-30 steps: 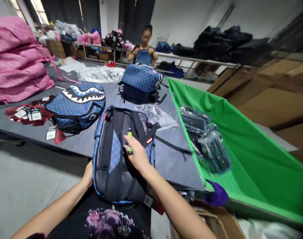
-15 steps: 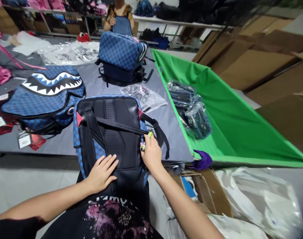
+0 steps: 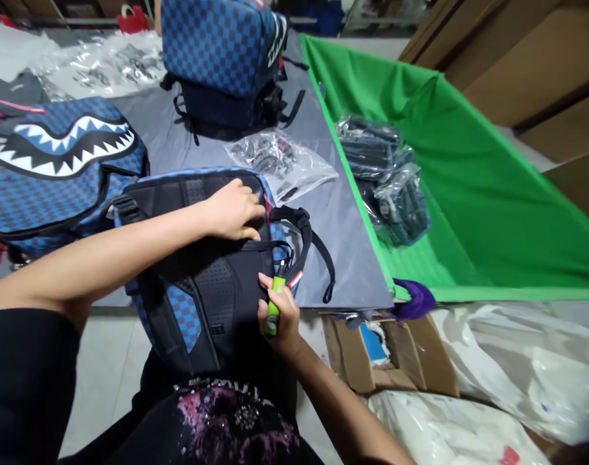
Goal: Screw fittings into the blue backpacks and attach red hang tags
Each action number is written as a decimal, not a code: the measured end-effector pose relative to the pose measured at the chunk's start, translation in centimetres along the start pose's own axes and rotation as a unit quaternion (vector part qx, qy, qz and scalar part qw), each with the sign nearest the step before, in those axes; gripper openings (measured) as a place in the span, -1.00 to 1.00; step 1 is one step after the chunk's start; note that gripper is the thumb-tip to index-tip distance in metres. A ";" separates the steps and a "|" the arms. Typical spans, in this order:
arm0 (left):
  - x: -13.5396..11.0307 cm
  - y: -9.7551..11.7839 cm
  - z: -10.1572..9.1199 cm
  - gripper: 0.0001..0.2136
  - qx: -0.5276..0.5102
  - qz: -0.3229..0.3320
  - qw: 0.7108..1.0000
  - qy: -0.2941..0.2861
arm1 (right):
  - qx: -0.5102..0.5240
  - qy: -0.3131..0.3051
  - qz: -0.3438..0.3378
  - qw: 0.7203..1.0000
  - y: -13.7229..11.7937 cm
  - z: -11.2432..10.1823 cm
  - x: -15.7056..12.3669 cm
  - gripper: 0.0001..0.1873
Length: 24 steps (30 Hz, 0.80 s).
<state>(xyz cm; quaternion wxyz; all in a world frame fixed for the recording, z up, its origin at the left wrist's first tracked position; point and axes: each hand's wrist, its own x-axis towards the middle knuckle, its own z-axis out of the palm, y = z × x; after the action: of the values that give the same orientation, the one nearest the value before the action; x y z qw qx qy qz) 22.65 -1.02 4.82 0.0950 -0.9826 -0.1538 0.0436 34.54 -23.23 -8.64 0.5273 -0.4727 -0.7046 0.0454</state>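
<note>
A blue-and-black checked backpack [image 3: 185, 316] lies with its black padded back panel up, partly on the table edge and partly against my body. My left hand [image 3: 234, 210] reaches across it, fingers curled against the panel's upper right, beside the red corner patch. The thumb is close to a thin black strap [image 3: 270, 245]. My right hand [image 3: 282, 316] is wrapped round a small bright-green tool [image 3: 275, 303] with a narrow tip pointing up, at the backpack's right side. A loose black shoulder strap [image 3: 323, 258] trails onto the table nearby.
A checked backpack with a shark mouth [image 3: 66, 148] lies left. Another checked backpack [image 3: 212, 58] stands behind, near a clear plastic bag [image 3: 279, 161]. Right is a green fabric-lined bin [image 3: 493, 226] holding wrapped items [image 3: 401, 200]. Below it are an open carton [image 3: 401, 349] and white plastic bags [image 3: 449, 426].
My left hand has moved from the lower panel to its upper right and curled. My right hand has shifted slightly down, showing more of the green tool. The view has tilted down.
</note>
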 end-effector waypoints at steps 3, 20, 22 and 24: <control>-0.8 2.6 -1.8 -0.75 -0.016 0.092 0.996 0.011 | -0.038 -0.014 -0.022 0.999 0.7 1.3 -0.6 -0.54; -6.0 8.5 1.5 -0.38 -0.062 0.037 0.997 -0.003 | 0.075 0.214 0.125 0.966 -1.3 -2.5 4.7 -0.61; -9.4 12.7 2.2 -0.49 -0.172 0.117 0.977 -0.047 | 0.122 0.242 0.166 0.948 -1.4 -2.4 7.5 -0.64; -12.1 14.2 1.7 -0.70 -0.268 0.146 0.944 -0.127 | 0.183 0.207 0.206 0.938 -1.0 -1.8 9.4 -0.63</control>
<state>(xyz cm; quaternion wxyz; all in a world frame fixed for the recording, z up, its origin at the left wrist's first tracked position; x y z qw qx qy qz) 15.11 -17.78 0.97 -0.2001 -0.9695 -0.0256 0.1390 35.33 -17.83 -0.72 0.7183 -0.5019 -0.4460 0.1826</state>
